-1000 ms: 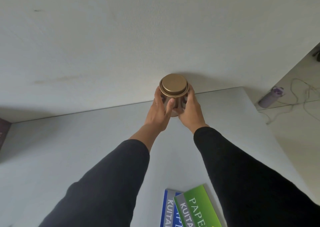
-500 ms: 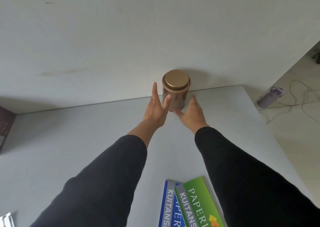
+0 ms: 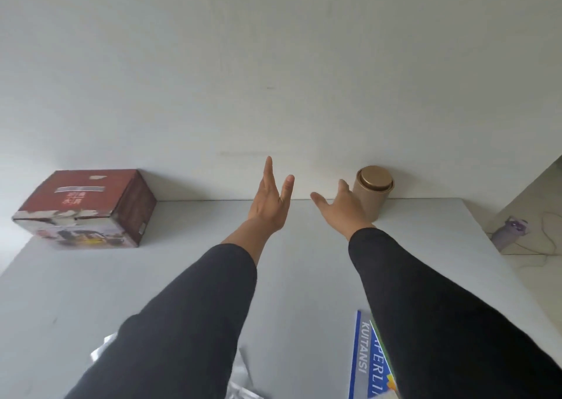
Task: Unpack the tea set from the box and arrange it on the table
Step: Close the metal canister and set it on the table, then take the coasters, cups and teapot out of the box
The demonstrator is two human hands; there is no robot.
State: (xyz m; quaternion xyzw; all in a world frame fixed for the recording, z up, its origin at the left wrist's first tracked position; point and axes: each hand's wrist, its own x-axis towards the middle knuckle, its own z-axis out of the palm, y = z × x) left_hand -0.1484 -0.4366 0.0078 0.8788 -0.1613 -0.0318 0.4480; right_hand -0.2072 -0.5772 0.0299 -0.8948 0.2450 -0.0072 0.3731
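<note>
A round bronze tin [image 3: 374, 192] with a gold lid stands upright at the back of the white table [image 3: 188, 225], against the wall. My right hand [image 3: 343, 206] hovers just left of the tin, fingers spread and holding nothing. My left hand [image 3: 272, 200] is raised over the table's middle with straight fingers, also holding nothing. A dark red cardboard box [image 3: 88, 208] sits closed at the back left of the table.
Blue and green receipt books [image 3: 369, 365] lie at the table's near edge under my right sleeve. Crinkled silver wrapping [image 3: 240, 377] shows near the bottom edge. On the floor to the right stands a purple bottle [image 3: 509, 233] with a cable beside it.
Both hands have let go of the tin and pulled back leftward from it. The view has swung left, bringing the red box into sight.
</note>
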